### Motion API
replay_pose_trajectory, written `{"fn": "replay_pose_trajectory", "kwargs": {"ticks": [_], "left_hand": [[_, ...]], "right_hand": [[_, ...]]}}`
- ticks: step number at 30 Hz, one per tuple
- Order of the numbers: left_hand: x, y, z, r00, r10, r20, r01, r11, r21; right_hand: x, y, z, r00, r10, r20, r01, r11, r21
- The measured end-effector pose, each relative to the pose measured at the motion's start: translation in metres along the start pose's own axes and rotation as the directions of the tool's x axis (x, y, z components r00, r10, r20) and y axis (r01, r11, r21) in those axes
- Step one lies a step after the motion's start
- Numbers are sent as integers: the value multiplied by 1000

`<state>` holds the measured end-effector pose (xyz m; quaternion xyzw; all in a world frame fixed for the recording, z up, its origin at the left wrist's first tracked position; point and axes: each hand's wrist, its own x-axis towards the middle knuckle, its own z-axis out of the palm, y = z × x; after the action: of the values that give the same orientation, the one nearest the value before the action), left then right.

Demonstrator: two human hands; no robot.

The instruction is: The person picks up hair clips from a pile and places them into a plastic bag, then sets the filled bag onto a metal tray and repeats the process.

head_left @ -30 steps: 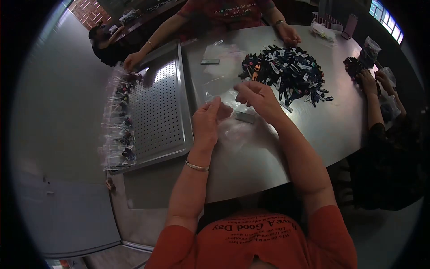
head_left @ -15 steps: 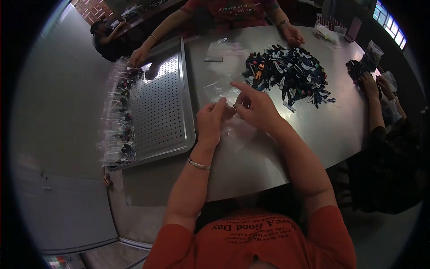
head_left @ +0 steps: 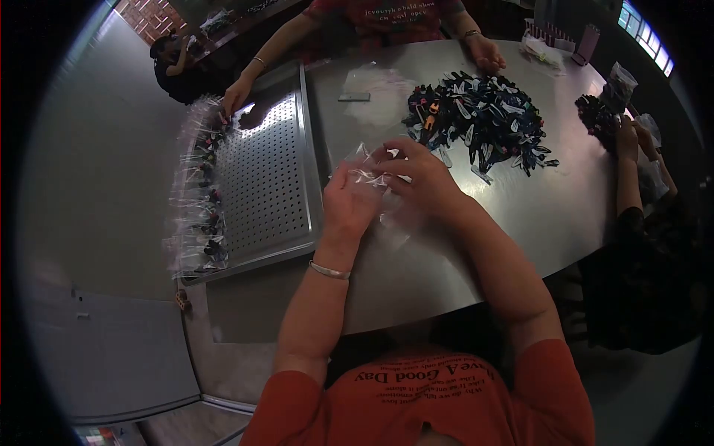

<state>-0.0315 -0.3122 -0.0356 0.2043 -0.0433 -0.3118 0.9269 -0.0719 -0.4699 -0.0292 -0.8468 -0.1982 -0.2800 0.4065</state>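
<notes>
A crinkled clear plastic bag (head_left: 366, 175) is between my two hands over the middle of the metal table. My left hand (head_left: 346, 208) is closed on its near side, thumb up. From the right, my right hand (head_left: 428, 182) has its fingers curled at the bag's opposite edge, fingertips partly blurred. More clear plastic (head_left: 394, 229) lies on the table just below my hands. Beyond my right hand rises a heap of dark hair clips (head_left: 491, 123), with some white and orange ones among them.
A perforated metal tray (head_left: 260, 175) stands at left, with filled plastic bags (head_left: 201, 201) along its outer edge. Flat bags (head_left: 379, 82) and a small grey bar (head_left: 354, 97) lie ahead. One person's hand (head_left: 236, 95) is at the tray; another person's hands (head_left: 628, 140) work at right.
My hands have gone from a close pinch to a wider hold, with the plastic bag spread between them. The person opposite has moved a hand slightly at the tray's corner.
</notes>
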Motion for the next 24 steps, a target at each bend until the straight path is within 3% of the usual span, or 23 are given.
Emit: {"fn": "replay_pose_trajectory", "kwargs": {"ticks": [1, 3, 4, 6, 9, 16, 19, 22, 24], "left_hand": [[1, -1, -3, 1000, 1, 0, -1, 1000, 0], [2, -3, -5, 999, 37, -14, -36, 999, 26], [2, -4, -4, 999, 37, -15, -37, 999, 27], [0, -6, -1, 996, 46, -82, -42, 997, 59], [2, -8, -4, 997, 26, -75, -24, 999, 21], [-1, -9, -6, 998, 6, -59, -8, 999, -39], [0, -10, -7, 994, -7, -110, 12, 999, 44], [-5, -8, -1, 999, 0, -48, 1, 1000, 25], [-6, -3, 1, 995, -59, 79, 65, 994, -87]], "right_hand": [[1, -2, 0, 1000, -1, 1, 1, 1000, 0], [4, -8, -2, 986, -140, -88, 117, 967, -228], [5, -8, -2, 986, -140, -88, 117, 967, -227], [9, -5, -4, 939, -330, -97, 261, 868, -422], [11, -1, -1, 906, -396, -148, 295, 842, -451], [11, -4, -1, 907, -396, -143, 297, 843, -448], [9, -4, -4, 936, -334, -114, 254, 862, -440], [5, -4, -4, 973, -226, -33, 193, 890, -414], [2, -1, 1, 986, -148, -76, 131, 973, -189]]}}
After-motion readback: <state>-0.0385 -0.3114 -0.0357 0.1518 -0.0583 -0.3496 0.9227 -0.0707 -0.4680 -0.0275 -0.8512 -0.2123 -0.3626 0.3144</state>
